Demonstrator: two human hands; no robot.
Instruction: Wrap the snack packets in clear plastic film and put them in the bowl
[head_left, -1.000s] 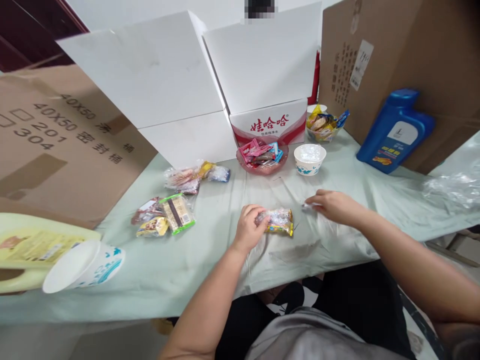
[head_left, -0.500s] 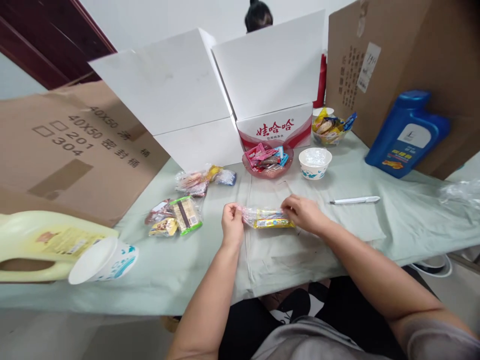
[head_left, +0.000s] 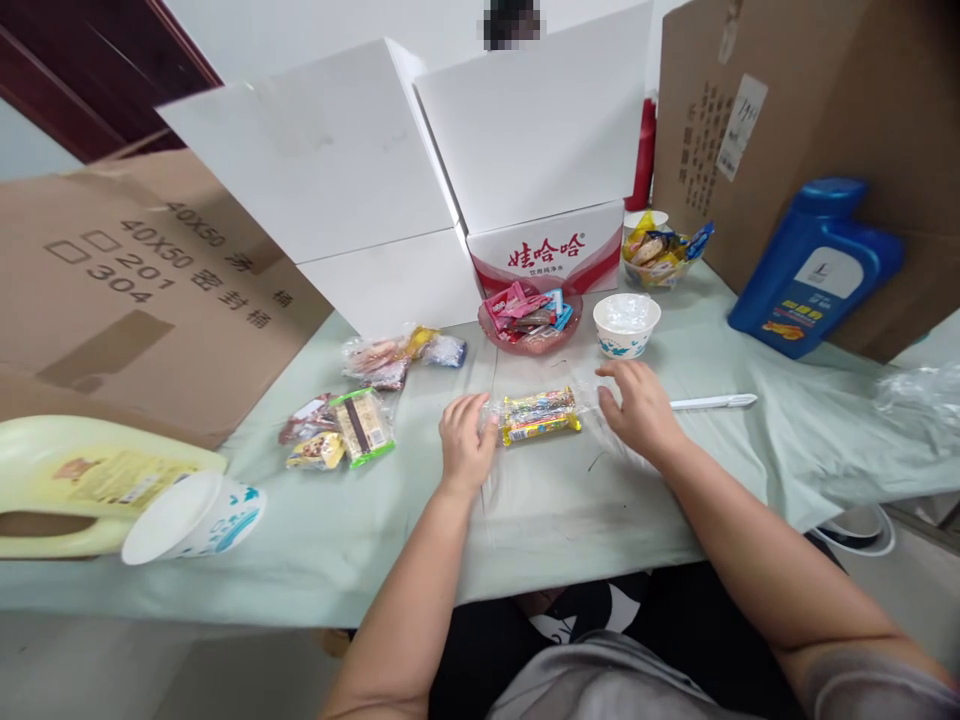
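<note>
Two snack bars in shiny yellow wrappers lie side by side on the cloth in front of me, with clear plastic film around them and spreading to the right. At the film's left end rests my left hand, fingers bent loosely and thumb apart, touching the plastic. My right hand is over the film's right end, its fingers and thumb spread. It holds nothing I can see. Just behind its wrist lies a white pen.
Beyond stand a pink glass bowl of snacks, a paper bowl holding clear plastic and another snack bowl. Bagged snacks are at left, near a tipped paper bowl. White boxes, a blue bottle and cartons surround the table.
Both hands have loosened from the plastic. My right hand has moved right, away from the bars, and the film now lies spread more flatly with the bars in fuller view.
</note>
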